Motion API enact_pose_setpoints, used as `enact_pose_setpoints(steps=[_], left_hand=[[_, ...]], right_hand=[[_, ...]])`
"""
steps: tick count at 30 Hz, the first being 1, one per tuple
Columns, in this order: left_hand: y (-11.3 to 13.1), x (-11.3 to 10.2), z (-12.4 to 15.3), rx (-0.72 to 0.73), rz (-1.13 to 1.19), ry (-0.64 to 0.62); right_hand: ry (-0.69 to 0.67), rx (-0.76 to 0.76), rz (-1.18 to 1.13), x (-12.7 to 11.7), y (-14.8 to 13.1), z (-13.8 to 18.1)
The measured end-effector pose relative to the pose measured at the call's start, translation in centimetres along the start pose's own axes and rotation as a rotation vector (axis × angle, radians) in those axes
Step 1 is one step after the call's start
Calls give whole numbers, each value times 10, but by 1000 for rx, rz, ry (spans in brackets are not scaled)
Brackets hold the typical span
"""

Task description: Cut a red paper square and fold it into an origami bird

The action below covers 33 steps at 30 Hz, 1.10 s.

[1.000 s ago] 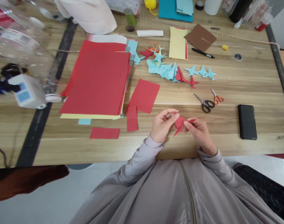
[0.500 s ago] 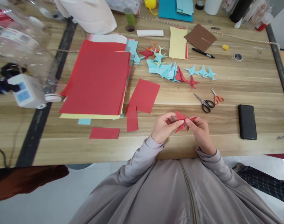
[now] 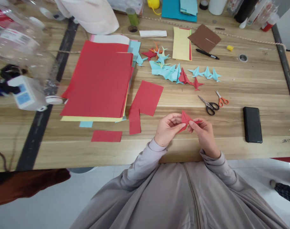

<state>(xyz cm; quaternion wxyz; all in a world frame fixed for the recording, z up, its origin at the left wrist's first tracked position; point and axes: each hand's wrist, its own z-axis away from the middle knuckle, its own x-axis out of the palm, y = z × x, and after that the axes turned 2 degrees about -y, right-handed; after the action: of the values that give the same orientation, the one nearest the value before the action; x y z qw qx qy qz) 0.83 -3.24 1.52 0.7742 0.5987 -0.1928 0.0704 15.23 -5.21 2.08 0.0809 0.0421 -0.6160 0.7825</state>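
Observation:
A small folded red paper piece is pinched between both my hands just above the wooden table's near edge. My left hand grips its left side with thumb and fingers. My right hand holds its right side, with a pointed tip sticking out to the right. Both sleeves are grey. Cut red paper pieces lie just left of my hands.
A stack of red, yellow and blue sheets lies at left. Several folded blue and red paper shapes sit beyond my hands. Two scissors, a black phone, a pen and clear plastic bottles also lie around.
The red folded piece has been turned and raised slightly between my fingers; its lower point is now tucked behind my hands. My hands stay in the same spot.

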Motion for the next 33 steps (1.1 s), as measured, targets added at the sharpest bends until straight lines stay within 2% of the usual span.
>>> enact_pose_setpoints(steps=[8, 14, 19, 24, 33], left_hand=[[-1, -1, 0, -33, 27, 53], [8, 3, 3, -79, 53, 147], [15, 10, 9, -45, -31, 43], [12, 13, 10, -70, -114, 51], [7, 13, 8, -137, 37, -6]], right_hand=[[-32, -28, 57, -2, -4, 2], [16, -33, 58, -2, -3, 3], [43, -25, 66, 1, -1, 2], [-7, -22, 128, 3, -3, 2], [-36, -9, 121, 3, 4, 2]])
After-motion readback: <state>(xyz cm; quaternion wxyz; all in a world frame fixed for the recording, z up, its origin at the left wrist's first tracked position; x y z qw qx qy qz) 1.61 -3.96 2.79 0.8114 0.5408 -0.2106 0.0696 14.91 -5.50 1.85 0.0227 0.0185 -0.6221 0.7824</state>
